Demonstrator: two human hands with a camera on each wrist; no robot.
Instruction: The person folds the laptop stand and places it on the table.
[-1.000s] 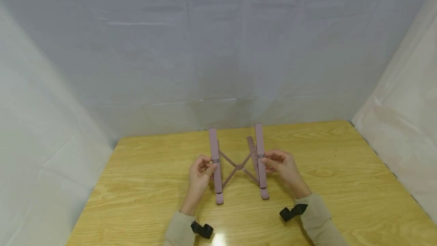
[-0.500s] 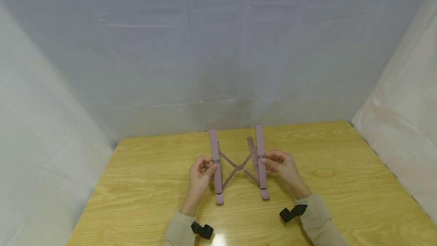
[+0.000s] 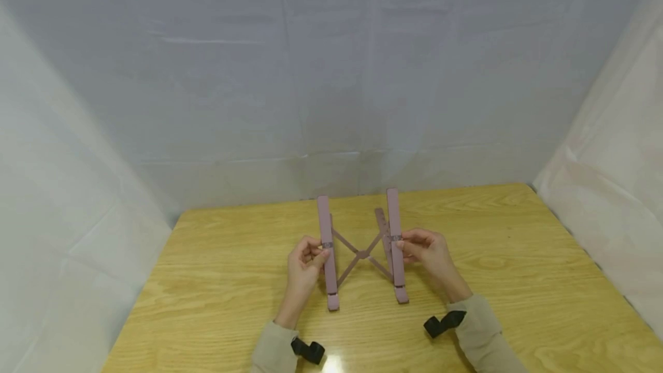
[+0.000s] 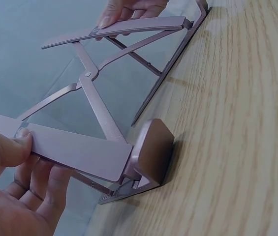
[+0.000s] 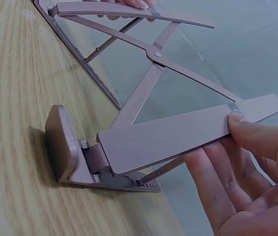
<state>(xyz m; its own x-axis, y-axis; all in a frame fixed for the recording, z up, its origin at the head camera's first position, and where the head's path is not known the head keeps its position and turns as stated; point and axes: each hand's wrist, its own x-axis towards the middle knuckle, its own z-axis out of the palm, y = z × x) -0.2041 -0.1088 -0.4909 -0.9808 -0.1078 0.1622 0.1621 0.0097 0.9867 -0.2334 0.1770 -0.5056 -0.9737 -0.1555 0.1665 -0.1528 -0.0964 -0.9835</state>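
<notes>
A pinkish folding laptop stand (image 3: 364, 254) stands unfolded on the wooden table, its two long arms joined by an X-shaped brace. My left hand (image 3: 304, 266) pinches the left arm (image 4: 79, 150) near its middle, thumb on top and fingers beneath. On the other side, my right hand (image 3: 429, 252) grips the right arm (image 5: 173, 135) the same way, thumb at the grey band. Both arms slope up from the base rails, propped by thin struts. An upturned lip (image 5: 62, 142) sits at the near end of the right rail, and a matching lip (image 4: 153, 147) on the left one.
The wooden table (image 3: 217, 304) runs back to a pale sheet wall (image 3: 331, 73). Similar white sheets hang at the left (image 3: 62, 189) and right (image 3: 616, 177). Black wrist cameras sit on both cuffs.
</notes>
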